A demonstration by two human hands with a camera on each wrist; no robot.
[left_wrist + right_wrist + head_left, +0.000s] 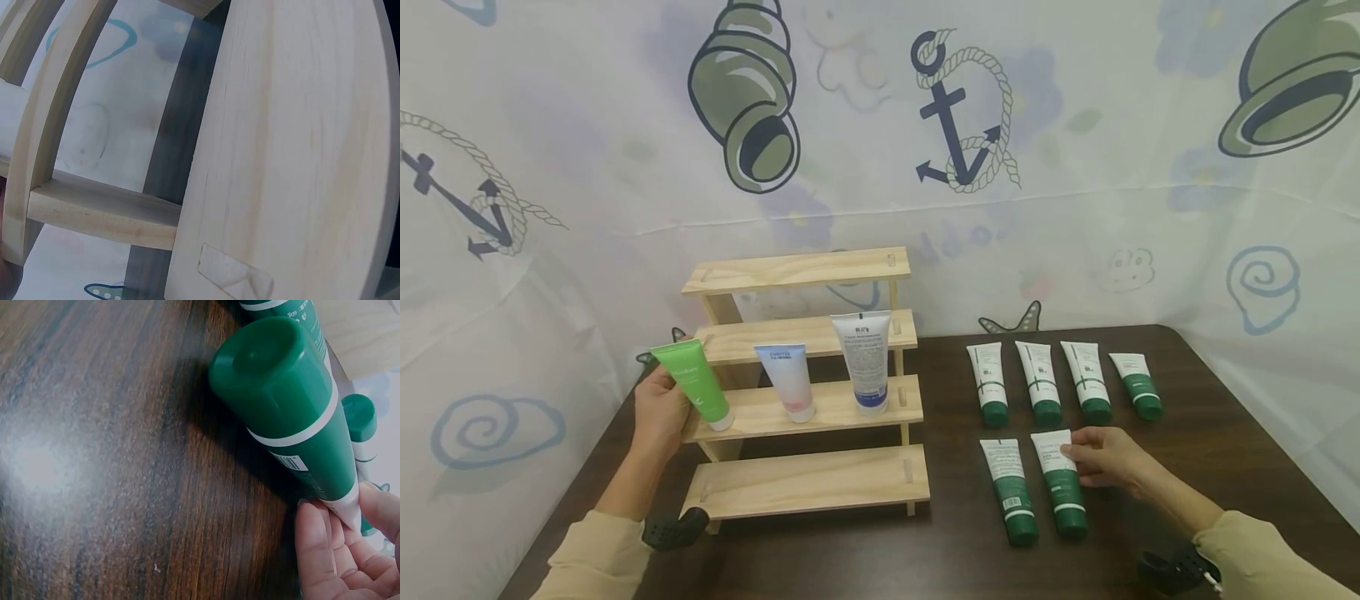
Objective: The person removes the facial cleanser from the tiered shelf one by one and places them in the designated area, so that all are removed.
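The left hand (658, 408) is at the left end of a wooden stand (808, 482), just behind a light green tube (688, 379); its fingertips are hidden, so whether it grips the tube cannot be told. The green tube tilts to the left, its white cap down at the third tier from the top. On that same tier a pale blue and pink tube (787, 382) stands in the middle, and a larger white and blue tube (865, 362) stands near the right end.

The right hand (1111, 458) pinches the white end of a green-capped tube (1062, 483) between thumb and fingers, its cap pointing toward the person. Just left of it, on the dark tabletop (955, 558), lies a matching tube (1009, 492) with a barcode. Behind these two, three slim white tubes (1037, 379) and one shorter tube (1138, 387) form a row. A cloth (1075, 233) printed with shells and anchors hangs behind the tabletop.
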